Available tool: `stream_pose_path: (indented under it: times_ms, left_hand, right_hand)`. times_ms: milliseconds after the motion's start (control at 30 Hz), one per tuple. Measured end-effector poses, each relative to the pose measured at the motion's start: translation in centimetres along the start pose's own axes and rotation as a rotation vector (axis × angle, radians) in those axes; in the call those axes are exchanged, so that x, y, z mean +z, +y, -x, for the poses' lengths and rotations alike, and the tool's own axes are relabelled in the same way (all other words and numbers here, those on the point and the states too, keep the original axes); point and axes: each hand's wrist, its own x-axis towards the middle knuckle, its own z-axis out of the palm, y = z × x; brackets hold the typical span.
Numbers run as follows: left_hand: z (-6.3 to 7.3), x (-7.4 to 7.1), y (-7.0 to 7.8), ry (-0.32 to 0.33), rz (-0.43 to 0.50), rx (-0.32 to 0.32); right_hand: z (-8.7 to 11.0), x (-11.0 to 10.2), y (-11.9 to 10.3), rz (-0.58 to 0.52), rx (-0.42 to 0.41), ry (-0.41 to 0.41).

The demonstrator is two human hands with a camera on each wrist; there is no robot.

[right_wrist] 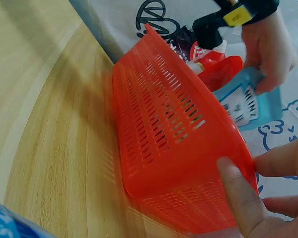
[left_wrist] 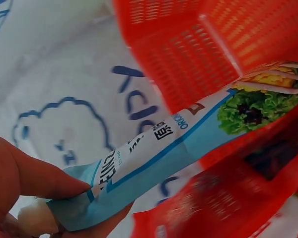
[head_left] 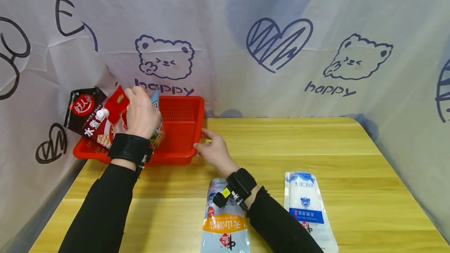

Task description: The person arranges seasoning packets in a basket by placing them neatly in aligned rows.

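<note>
My left hand [head_left: 142, 114] is over the left part of a red plastic basket [head_left: 175, 160], pinching the top end of a light-blue pouch [left_wrist: 154, 161] with a salad picture. The pouch's lower part reaches down into the basket. Beside it leans a red pouch [left_wrist: 203, 203]. A black-and-red seasoning packet [head_left: 86, 108] stands at the basket's left end, near a white cap [head_left: 102, 113]. At the right end my right hand [head_left: 215, 152] grips the basket rim, thumb outside on the wall and fingers on the other side, as the right wrist view shows.
A salt bag with an orange band [head_left: 225, 223] lies on the wooden table [head_left: 267, 143], partly under the right wrist. Another white-and-blue salt bag [head_left: 306, 202] lies farther right. A pale cloth with drawings [head_left: 225, 50] hangs behind the table and along its sides.
</note>
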Motion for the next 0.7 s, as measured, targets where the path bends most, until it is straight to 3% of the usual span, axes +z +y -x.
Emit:
stream_pose_path:
  times_ms: [433,700]
  left_hand:
    - [-1.7,1.8,-2.8,-0.079,-0.017,-0.174]
    - [-1.9,1.5,-3.0,-0.139,-0.072,-0.186]
  right_hand:
    - [0.2,0.3,0.1,-0.023,0.001,-0.008]
    - [0.1,0.0,0.1,-0.002,0.002,-0.005]
